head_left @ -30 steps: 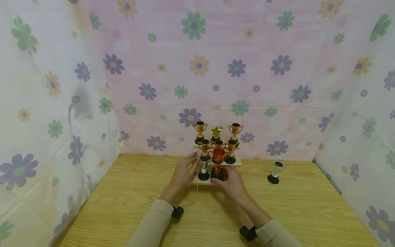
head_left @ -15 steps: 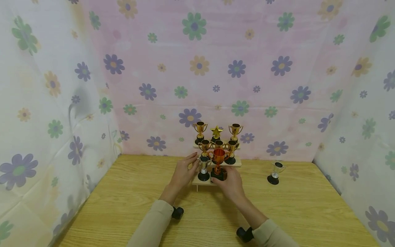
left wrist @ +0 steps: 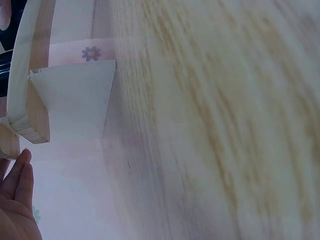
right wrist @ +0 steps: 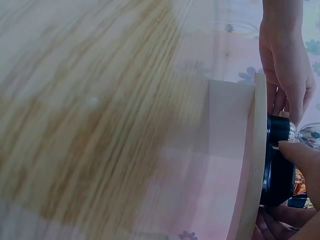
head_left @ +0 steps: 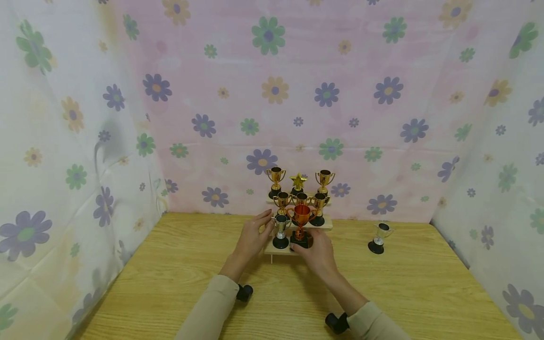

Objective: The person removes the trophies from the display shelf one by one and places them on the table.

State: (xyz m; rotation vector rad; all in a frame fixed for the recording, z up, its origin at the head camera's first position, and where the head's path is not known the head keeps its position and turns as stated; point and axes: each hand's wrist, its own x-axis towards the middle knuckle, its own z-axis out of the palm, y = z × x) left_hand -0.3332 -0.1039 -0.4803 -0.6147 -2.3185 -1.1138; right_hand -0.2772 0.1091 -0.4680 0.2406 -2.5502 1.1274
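Note:
A three-tier wooden stand (head_left: 278, 252) carries small trophy cups. On its lowest tier, my right hand (head_left: 319, 250) grips the black base of a copper-orange trophy (head_left: 301, 215); the right wrist view shows the thumb on that base (right wrist: 278, 177). Just left of it a silver trophy (head_left: 280, 225) stands upright. My left hand (head_left: 252, 238) is beside the stand's left side, its fingertips at a shelf's end. In the left wrist view, the extended fingers of the left hand (left wrist: 20, 200) meet the edge of a wooden shelf (left wrist: 36, 120).
Gold cups (head_left: 282, 200) fill the middle tier. Above them, a gold star trophy (head_left: 298, 181) stands between two gold cups. Another silver trophy (head_left: 378, 238) stands alone on the wooden table (head_left: 191, 264) to the right. Flowered cloth (head_left: 212, 165) hangs behind and at both sides.
My right wrist and forearm have shifted slightly left, while that hand keeps its grip on the copper-orange trophy. The left hand stays in place.

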